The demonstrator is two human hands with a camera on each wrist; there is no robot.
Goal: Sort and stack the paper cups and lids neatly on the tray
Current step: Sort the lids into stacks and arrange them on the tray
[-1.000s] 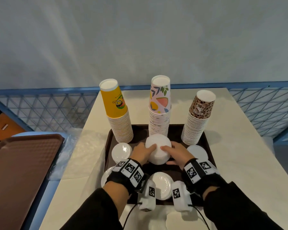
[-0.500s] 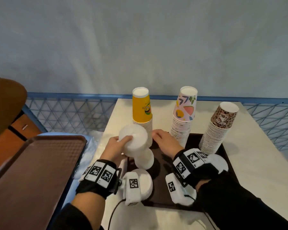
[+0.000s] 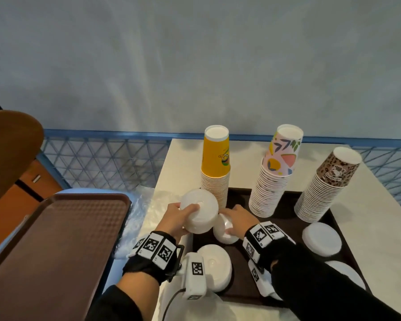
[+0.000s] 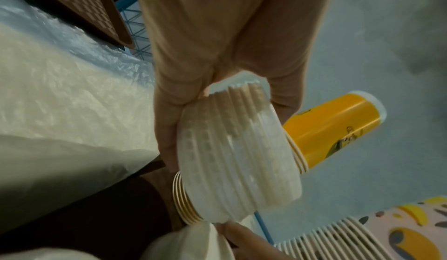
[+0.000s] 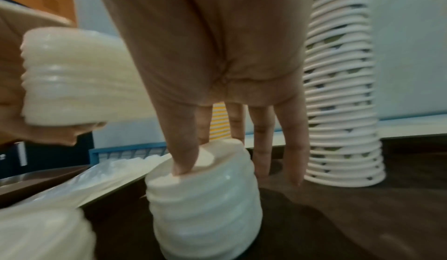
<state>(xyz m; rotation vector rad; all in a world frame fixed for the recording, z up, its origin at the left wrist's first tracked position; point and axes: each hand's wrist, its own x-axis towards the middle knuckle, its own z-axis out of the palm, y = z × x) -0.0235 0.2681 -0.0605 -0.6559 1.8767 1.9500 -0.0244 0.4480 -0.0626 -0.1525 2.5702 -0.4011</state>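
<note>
My left hand (image 3: 178, 220) grips a stack of white lids (image 3: 199, 212), tilted and held above the tray's left edge; the left wrist view shows the fingers curled round this lid stack (image 4: 237, 159). My right hand (image 3: 239, 222) rests with straight fingers on a second lid stack (image 3: 225, 231) standing on the dark brown tray (image 3: 287, 218). In the right wrist view the thumb presses the top of that standing stack (image 5: 203, 197). Behind stand three cup stacks: yellow (image 3: 215, 163), pink patterned (image 3: 276, 172) and leopard print (image 3: 326, 186).
More lid piles lie on the tray at front left (image 3: 215, 267) and at the right (image 3: 321, 238). An empty brown tray (image 3: 56, 239) sits to the left of the table, with crumpled clear plastic (image 3: 144, 205) between. A blue mesh fence (image 3: 102, 163) runs behind.
Both hands were on one lid stack mid-tray. The left hand has lifted the upper part up and to the left, while the right hand stays on the lower part. The view has swung left.
</note>
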